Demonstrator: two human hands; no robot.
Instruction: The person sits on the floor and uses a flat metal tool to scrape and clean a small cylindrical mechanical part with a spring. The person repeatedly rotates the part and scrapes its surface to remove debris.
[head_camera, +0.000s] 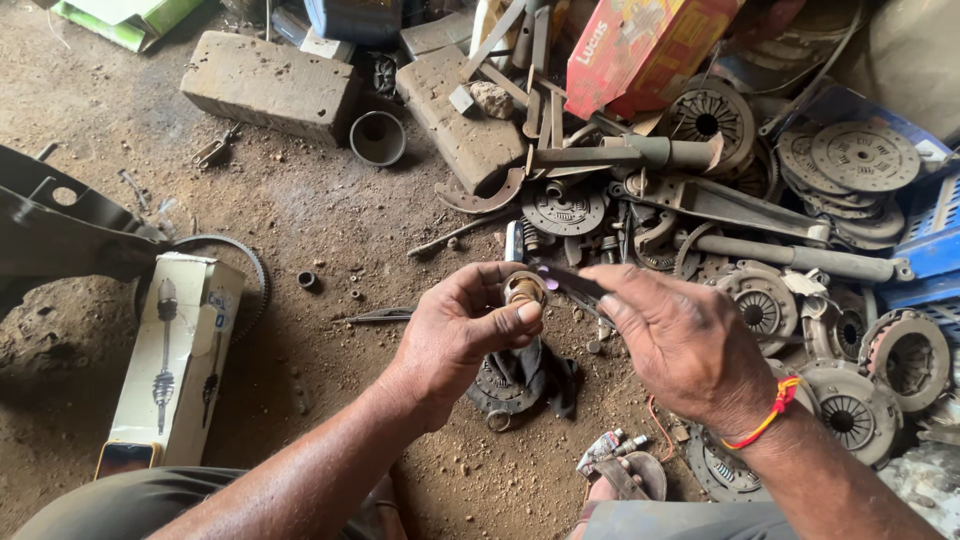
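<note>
Foreground, nearest the camera: two bare forearms rise from the lower edge over a dirt floor (330, 215). The left hand (455, 335) is clenched around a small rusty ring (524, 289), thumb and fingers pinching it upright above the floor, at frame centre. The right hand (685, 340), with a red-orange thread (768, 412) at the wrist, grasps a thin dark tool (570, 281) whose tip touches the ring's upper edge. Directly below the hands a dark clutch part (520, 380) lies on the floor. Beside the right forearm a sandalled foot (625, 475) shows.

Left: a long white carton (175, 360) printed with a drive-shaft drawing lies on the floor, overlapping a toothed gear ring (255, 270). A dark metal panel (60, 215) sits behind it.

Top: a concrete block (270, 85) and, just beside it, a short metal sleeve (377, 137). A second block (460, 105) carries a stone (491, 99) and leaning flat bars.

Right: a red carton (640, 45) above a heap of clutch discs (865, 155), pressure plates (760, 305) and long shafts (800, 257); a blue crate (930, 235) holds several discs.
</note>
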